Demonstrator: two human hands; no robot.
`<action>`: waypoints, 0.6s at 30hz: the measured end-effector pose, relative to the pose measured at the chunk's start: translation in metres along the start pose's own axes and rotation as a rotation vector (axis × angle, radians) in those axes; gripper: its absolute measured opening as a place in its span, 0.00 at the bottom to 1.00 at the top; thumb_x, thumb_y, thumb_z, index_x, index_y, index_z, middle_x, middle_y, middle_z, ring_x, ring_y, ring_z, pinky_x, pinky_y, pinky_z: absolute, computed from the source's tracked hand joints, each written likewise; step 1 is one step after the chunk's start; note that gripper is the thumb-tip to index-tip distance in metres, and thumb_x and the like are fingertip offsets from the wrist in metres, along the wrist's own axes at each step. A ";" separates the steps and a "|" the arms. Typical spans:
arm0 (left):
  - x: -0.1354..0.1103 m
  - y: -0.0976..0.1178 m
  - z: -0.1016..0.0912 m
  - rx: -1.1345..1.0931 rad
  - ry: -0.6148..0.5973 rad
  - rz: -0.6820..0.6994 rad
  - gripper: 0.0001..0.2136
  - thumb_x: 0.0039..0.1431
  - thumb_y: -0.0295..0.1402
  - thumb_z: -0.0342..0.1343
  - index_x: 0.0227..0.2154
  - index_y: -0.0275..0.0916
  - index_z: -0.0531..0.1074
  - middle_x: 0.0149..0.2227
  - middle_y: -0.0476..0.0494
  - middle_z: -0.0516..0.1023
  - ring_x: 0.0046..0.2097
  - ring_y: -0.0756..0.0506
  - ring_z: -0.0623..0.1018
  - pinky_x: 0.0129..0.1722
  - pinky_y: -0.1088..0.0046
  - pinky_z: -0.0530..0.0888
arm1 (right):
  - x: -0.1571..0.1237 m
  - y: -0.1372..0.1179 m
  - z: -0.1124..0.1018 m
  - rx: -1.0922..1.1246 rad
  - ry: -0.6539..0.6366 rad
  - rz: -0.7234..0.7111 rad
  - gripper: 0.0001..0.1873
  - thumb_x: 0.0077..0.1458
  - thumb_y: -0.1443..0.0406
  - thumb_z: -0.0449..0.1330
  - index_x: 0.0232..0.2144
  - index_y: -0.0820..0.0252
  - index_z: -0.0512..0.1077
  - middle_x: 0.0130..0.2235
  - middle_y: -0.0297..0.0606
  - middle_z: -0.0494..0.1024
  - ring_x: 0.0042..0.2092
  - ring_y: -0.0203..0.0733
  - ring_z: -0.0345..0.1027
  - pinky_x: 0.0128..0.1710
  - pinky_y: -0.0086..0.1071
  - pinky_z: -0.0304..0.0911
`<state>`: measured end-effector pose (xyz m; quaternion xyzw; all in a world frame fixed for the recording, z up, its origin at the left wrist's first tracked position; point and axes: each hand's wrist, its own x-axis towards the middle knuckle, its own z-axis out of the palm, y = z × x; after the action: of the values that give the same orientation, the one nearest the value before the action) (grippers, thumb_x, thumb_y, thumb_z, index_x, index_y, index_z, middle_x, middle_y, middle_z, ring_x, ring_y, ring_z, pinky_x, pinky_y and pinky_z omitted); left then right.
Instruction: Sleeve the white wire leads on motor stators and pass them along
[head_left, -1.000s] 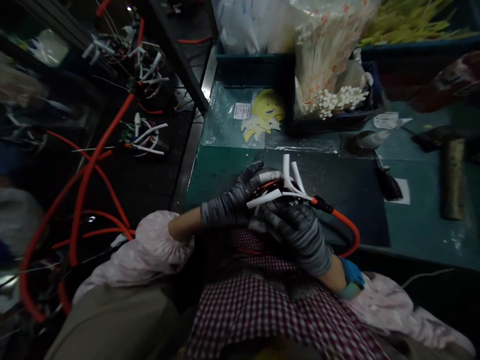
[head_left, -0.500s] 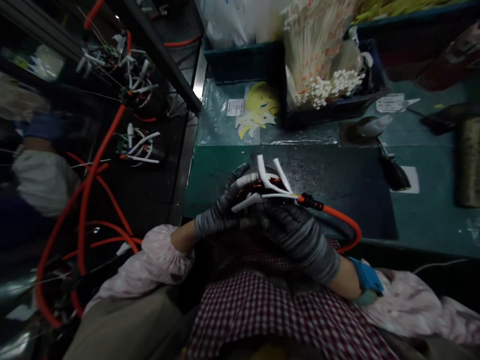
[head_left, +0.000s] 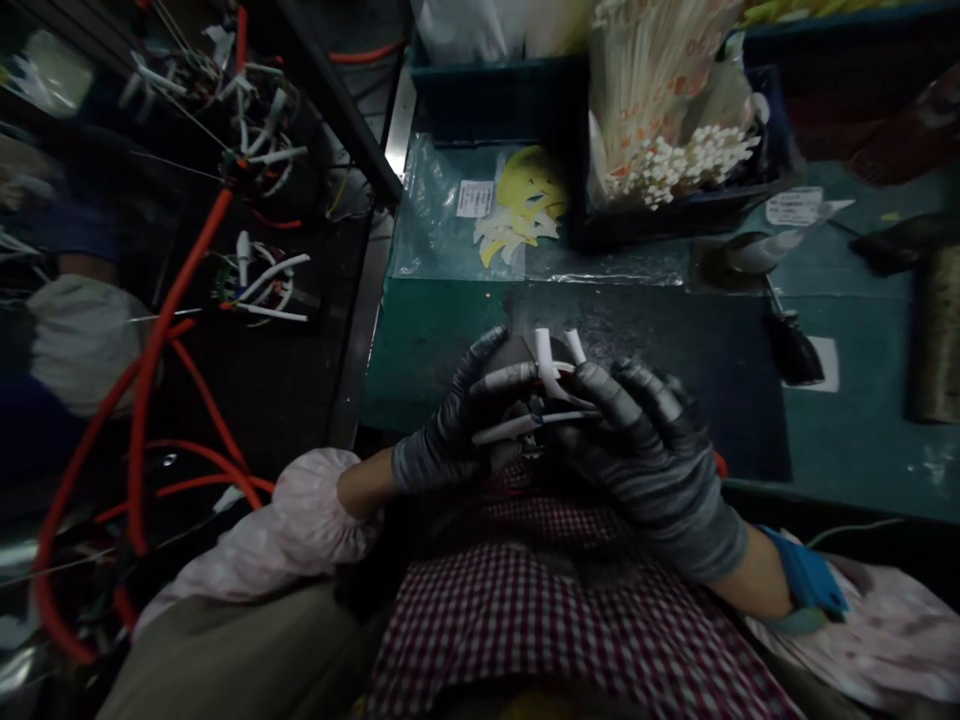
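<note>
At the near edge of the bench, a motor stator (head_left: pixel 516 350) with a dark grey body sits between my gloved hands. White sleeved leads (head_left: pixel 546 352) stick up from its winding, and another white sleeve (head_left: pixel 504 430) lies across its near side. My left hand (head_left: pixel 457 425) is wrapped round the stator's left side, fingers over the rim. My right hand (head_left: pixel 652 450) curls over the right side, its fingertips against the leads. It covers most of the orange cable (head_left: pixel 721 464); only a small bit shows beyond the glove.
On the bench lie yellow-white paper pieces (head_left: pixel 529 200) in a plastic bag, a bin of white tubes (head_left: pixel 675 165), a pointed bottle (head_left: pixel 772 245) and a dark-handled tool (head_left: pixel 795 345). More wired stators (head_left: pixel 266 280) and orange cables (head_left: pixel 176 280) are at left, near another person's sleeve (head_left: pixel 86 340).
My right hand has shifted right and up from under the leads to over the cable joint, hiding the black band and most of the orange cable. My left hand stays on the stator.
</note>
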<state>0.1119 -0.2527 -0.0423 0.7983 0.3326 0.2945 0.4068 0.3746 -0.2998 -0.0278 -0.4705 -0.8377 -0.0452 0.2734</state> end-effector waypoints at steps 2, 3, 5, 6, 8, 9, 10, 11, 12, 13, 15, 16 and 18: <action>0.001 0.001 0.001 0.039 0.026 0.041 0.35 0.75 0.45 0.60 0.78 0.57 0.52 0.82 0.40 0.50 0.82 0.28 0.52 0.76 0.44 0.69 | 0.002 -0.004 0.002 -0.004 -0.017 0.015 0.14 0.70 0.67 0.66 0.54 0.44 0.79 0.64 0.36 0.82 0.65 0.52 0.71 0.67 0.50 0.67; 0.002 0.001 0.002 0.058 0.050 0.063 0.35 0.75 0.45 0.60 0.78 0.57 0.52 0.82 0.40 0.50 0.82 0.29 0.53 0.77 0.44 0.67 | 0.003 -0.006 0.002 -0.009 -0.020 0.022 0.14 0.70 0.67 0.66 0.54 0.43 0.79 0.64 0.36 0.81 0.66 0.52 0.71 0.67 0.50 0.67; 0.004 -0.001 0.003 0.096 0.098 0.103 0.35 0.75 0.43 0.60 0.78 0.58 0.52 0.81 0.41 0.52 0.81 0.30 0.55 0.78 0.43 0.65 | 0.004 -0.009 0.001 -0.016 -0.036 0.030 0.15 0.69 0.66 0.67 0.54 0.42 0.79 0.65 0.35 0.81 0.66 0.53 0.71 0.66 0.50 0.68; 0.005 -0.002 0.003 0.108 0.111 0.121 0.34 0.75 0.43 0.59 0.78 0.58 0.52 0.80 0.41 0.54 0.81 0.30 0.56 0.78 0.42 0.65 | 0.005 -0.009 0.001 -0.018 -0.049 0.037 0.16 0.69 0.66 0.67 0.55 0.41 0.79 0.65 0.34 0.81 0.67 0.53 0.71 0.66 0.49 0.69; 0.006 -0.003 0.002 0.110 0.089 0.149 0.35 0.75 0.43 0.59 0.78 0.58 0.51 0.78 0.39 0.59 0.81 0.28 0.57 0.77 0.40 0.64 | 0.005 -0.009 0.000 -0.013 -0.077 0.064 0.17 0.68 0.65 0.67 0.56 0.40 0.79 0.65 0.35 0.81 0.67 0.55 0.72 0.63 0.48 0.72; 0.006 -0.003 0.002 0.105 0.072 0.158 0.36 0.74 0.44 0.60 0.78 0.57 0.51 0.77 0.39 0.61 0.81 0.27 0.57 0.77 0.39 0.65 | 0.006 -0.009 0.000 -0.006 -0.086 0.082 0.18 0.68 0.65 0.67 0.58 0.40 0.78 0.65 0.36 0.81 0.66 0.55 0.72 0.61 0.48 0.73; 0.006 -0.002 0.002 0.097 0.056 0.159 0.37 0.74 0.44 0.61 0.79 0.57 0.51 0.77 0.38 0.62 0.81 0.27 0.56 0.77 0.39 0.65 | 0.006 -0.008 -0.001 0.005 -0.087 0.094 0.20 0.68 0.65 0.67 0.59 0.41 0.78 0.64 0.37 0.81 0.65 0.55 0.73 0.59 0.47 0.74; 0.005 -0.001 0.002 0.083 0.048 0.147 0.37 0.74 0.44 0.62 0.79 0.56 0.50 0.76 0.38 0.63 0.81 0.28 0.54 0.76 0.39 0.66 | 0.007 -0.006 0.000 0.018 -0.087 0.097 0.21 0.69 0.65 0.66 0.61 0.41 0.77 0.64 0.37 0.82 0.65 0.55 0.74 0.58 0.46 0.75; 0.004 0.000 0.003 0.065 0.051 0.129 0.38 0.74 0.44 0.62 0.79 0.56 0.50 0.76 0.38 0.63 0.82 0.28 0.53 0.76 0.39 0.68 | 0.007 -0.005 0.000 0.032 -0.085 0.090 0.22 0.69 0.65 0.66 0.62 0.40 0.77 0.63 0.37 0.82 0.64 0.55 0.74 0.57 0.46 0.76; 0.003 0.001 0.004 0.044 0.062 0.107 0.37 0.74 0.45 0.62 0.79 0.57 0.50 0.75 0.38 0.64 0.82 0.29 0.52 0.76 0.40 0.69 | 0.008 -0.003 0.000 0.046 -0.082 0.073 0.23 0.69 0.66 0.66 0.62 0.40 0.76 0.63 0.36 0.82 0.64 0.55 0.75 0.57 0.46 0.76; 0.002 0.005 0.007 0.014 0.068 0.055 0.36 0.75 0.46 0.61 0.78 0.57 0.52 0.74 0.38 0.66 0.83 0.30 0.50 0.75 0.39 0.70 | 0.009 0.001 0.002 0.078 -0.074 0.052 0.23 0.70 0.66 0.65 0.63 0.41 0.75 0.63 0.36 0.82 0.63 0.54 0.76 0.57 0.46 0.76; 0.003 0.008 0.008 0.016 0.074 0.032 0.36 0.74 0.47 0.61 0.78 0.57 0.52 0.73 0.38 0.67 0.83 0.29 0.49 0.76 0.38 0.69 | 0.009 0.004 0.003 0.099 -0.074 0.054 0.24 0.70 0.66 0.65 0.65 0.43 0.74 0.63 0.38 0.82 0.63 0.54 0.76 0.58 0.47 0.76; 0.005 0.013 0.011 0.058 0.074 0.022 0.36 0.73 0.47 0.62 0.78 0.58 0.52 0.72 0.40 0.70 0.82 0.28 0.50 0.77 0.36 0.65 | 0.008 0.010 0.006 0.144 -0.075 0.086 0.26 0.71 0.65 0.64 0.68 0.46 0.71 0.62 0.41 0.83 0.63 0.55 0.77 0.59 0.48 0.76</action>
<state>0.1268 -0.2598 -0.0354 0.8019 0.3468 0.3187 0.3676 0.3767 -0.2862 -0.0300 -0.4867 -0.8274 0.0447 0.2767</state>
